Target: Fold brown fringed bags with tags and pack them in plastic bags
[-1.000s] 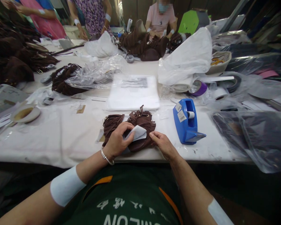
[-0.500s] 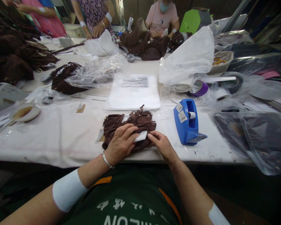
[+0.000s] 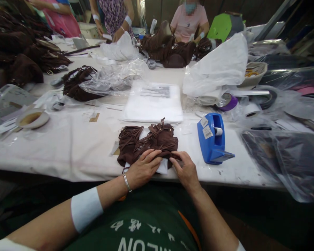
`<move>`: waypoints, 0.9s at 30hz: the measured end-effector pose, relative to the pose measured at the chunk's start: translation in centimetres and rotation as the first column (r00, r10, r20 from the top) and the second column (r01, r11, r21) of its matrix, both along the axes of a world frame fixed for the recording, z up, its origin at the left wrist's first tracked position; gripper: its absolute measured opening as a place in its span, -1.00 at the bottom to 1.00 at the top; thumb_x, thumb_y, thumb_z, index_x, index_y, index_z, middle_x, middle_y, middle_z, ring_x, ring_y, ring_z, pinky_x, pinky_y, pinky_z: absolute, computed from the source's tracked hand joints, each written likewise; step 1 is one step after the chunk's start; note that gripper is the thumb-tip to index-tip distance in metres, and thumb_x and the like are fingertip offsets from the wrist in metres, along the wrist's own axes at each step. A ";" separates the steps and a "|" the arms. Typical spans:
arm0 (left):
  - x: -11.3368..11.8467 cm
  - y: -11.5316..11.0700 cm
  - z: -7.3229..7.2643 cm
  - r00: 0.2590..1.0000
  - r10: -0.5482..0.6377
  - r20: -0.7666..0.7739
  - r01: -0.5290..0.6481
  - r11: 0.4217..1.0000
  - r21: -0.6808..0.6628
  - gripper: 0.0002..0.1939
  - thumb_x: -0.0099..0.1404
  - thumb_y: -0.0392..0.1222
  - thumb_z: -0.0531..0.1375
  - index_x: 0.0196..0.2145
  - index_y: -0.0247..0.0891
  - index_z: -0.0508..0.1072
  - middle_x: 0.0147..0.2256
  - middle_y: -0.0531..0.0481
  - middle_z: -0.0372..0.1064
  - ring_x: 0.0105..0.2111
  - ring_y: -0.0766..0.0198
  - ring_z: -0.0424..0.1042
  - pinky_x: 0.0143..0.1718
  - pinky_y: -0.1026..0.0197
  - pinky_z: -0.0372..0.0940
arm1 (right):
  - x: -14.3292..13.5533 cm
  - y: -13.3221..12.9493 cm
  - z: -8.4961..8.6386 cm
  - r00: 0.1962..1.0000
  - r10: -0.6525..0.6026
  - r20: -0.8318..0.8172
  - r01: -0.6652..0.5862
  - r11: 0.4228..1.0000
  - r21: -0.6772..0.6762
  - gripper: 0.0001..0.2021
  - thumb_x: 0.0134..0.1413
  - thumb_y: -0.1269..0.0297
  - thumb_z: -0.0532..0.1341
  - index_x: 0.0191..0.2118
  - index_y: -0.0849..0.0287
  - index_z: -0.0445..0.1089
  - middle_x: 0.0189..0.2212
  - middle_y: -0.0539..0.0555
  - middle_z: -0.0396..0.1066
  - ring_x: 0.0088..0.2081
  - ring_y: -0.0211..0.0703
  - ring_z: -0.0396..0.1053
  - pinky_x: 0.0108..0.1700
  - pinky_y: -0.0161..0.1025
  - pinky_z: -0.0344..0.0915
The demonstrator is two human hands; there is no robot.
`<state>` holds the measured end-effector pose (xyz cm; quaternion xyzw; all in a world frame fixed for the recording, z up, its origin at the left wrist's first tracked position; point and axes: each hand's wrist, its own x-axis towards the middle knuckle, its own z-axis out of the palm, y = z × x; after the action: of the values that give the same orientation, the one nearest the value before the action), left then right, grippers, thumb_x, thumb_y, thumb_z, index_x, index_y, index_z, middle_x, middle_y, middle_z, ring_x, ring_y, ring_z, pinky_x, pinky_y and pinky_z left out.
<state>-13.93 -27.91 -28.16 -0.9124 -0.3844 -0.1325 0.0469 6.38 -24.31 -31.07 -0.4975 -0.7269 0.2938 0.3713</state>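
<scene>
A brown fringed bag (image 3: 166, 137) lies on the white-covered table near its front edge. My left hand (image 3: 143, 167) rests on the bag's lower middle, fingers together and pointing right. At the bag's lower right, my right hand (image 3: 185, 167) pinches the brown material between thumb and fingers. White sheet material (image 3: 162, 166) shows below the bag between my hands, and more white shows through the fringe above.
A blue tape dispenser (image 3: 208, 139) stands right of the bag. Behind it lie a stack of white bags (image 3: 154, 104) and a purple tape roll (image 3: 227, 101). A shallow dish (image 3: 32, 119) sits left. Several people stand or sit across the table (image 3: 81, 146).
My hands have moved toward the front edge of the bag. The white piece that was between my fingers now shows lower, below the bag. The whole view has shifted slightly.
</scene>
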 end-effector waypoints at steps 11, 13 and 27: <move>-0.9 -0.5 0.5 0.901 0.162 0.402 -0.075 0.972 -0.223 -0.63 0.30 -0.24 0.15 0.05 -0.30 0.29 -0.04 -0.20 0.30 0.03 0.08 0.24 0.09 -0.04 0.20 | -0.9 -0.6 -1.0 0.999 0.053 -0.003 -0.051 0.982 0.183 -0.70 0.07 0.48 0.08 -0.08 0.07 0.34 -0.19 0.09 0.39 -0.09 -0.09 0.32 0.02 -0.04 0.29; -0.7 -0.5 0.1 0.924 0.138 0.356 -0.084 0.983 -0.161 -0.70 0.29 -0.30 0.14 -0.01 -0.29 0.36 -0.11 -0.16 0.34 -0.02 0.08 0.26 0.05 -0.03 0.22 | -0.7 -0.6 -1.3 1.000 0.014 0.005 -0.015 0.985 0.173 -0.69 0.04 0.47 0.10 -0.06 0.10 0.31 -0.19 0.11 0.38 -0.10 -0.06 0.32 -0.01 -0.02 0.30; -1.1 -2.2 -0.7 0.986 -0.063 0.153 0.082 0.990 -0.117 -0.72 0.40 -0.33 -0.03 -0.02 -0.39 0.36 -0.14 -0.18 0.38 -0.14 0.16 0.33 -0.06 0.10 0.30 | 2.6 -1.1 -1.3 0.932 0.217 0.291 -0.287 0.932 0.222 -0.70 0.13 0.54 0.06 -0.13 0.07 0.41 -0.19 0.08 0.42 -0.12 -0.10 0.32 -0.07 -0.06 0.30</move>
<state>-15.05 -30.11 -28.83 -0.9145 -0.3607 -0.1780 -0.0431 9.01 -25.36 -32.34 -0.3805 -0.8599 0.1729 0.2932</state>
